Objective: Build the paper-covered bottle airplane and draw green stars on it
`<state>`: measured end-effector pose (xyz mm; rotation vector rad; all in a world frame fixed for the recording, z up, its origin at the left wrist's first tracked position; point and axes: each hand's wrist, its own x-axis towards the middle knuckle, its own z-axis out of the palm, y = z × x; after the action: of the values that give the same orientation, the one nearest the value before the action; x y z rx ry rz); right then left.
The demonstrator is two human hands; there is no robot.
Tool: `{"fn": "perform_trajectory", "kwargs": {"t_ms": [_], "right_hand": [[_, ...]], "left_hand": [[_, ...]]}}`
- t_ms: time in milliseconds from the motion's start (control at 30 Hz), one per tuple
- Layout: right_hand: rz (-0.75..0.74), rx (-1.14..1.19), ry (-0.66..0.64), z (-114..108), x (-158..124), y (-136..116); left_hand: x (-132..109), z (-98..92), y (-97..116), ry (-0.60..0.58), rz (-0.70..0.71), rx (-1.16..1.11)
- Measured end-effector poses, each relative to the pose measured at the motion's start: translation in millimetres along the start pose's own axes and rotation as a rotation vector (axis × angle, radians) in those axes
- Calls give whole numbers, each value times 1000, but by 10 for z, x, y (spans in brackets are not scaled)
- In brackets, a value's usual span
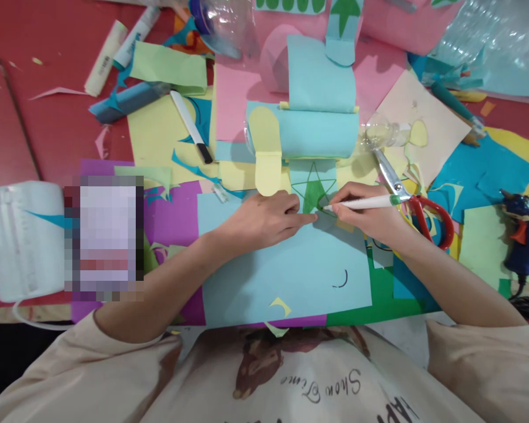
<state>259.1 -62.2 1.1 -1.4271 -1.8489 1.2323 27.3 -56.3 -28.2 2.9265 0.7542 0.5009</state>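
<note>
Right hand (365, 212): closed in a writing grip around a white marker (365, 203) with green ends, its tip to the left, at the lower right of the star.

Star (312, 197): outlined in green, middle filled solid green, points unfilled; drawn on a light-blue strip (298, 169) extending below the blue roll (317, 134). It lies between the two hands—just left of the right hand's fingertips, outside the grip itself.

Left hand (271, 220): index finger stretched out to the strip's lower edge, below the star; other fingers curled. Cannot tell whether anything is held beneath them.

Light-blue sheet (282, 276): flat under both hands, one short dark curved line at lower right, a yellow scrap (282, 305) near its bottom edge.

Yellow rounded piece (268, 170): overlapping the front of the roll, lower end beside the left knuckles.

Scissors (397, 188): red handles, just beyond the right wrist.

White pen (189, 126), black cap: upper left of the roll, well apart from either hand.
</note>
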Motion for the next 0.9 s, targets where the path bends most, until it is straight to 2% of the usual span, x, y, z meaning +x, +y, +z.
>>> {"fn": "perform_trajectory", "kwargs": {"t_ms": [200,400,900], "right_hand": [[26,5,4,0,-9,18],[-18,10,44,-6,-11,22],[-35,-13,12,-8,5,24]], "left_hand": [[-5,4,-1,-20,-11,-7],[-6,2,-3,-31,-9,-6],[0,4,1,-28,-14,8]]}}
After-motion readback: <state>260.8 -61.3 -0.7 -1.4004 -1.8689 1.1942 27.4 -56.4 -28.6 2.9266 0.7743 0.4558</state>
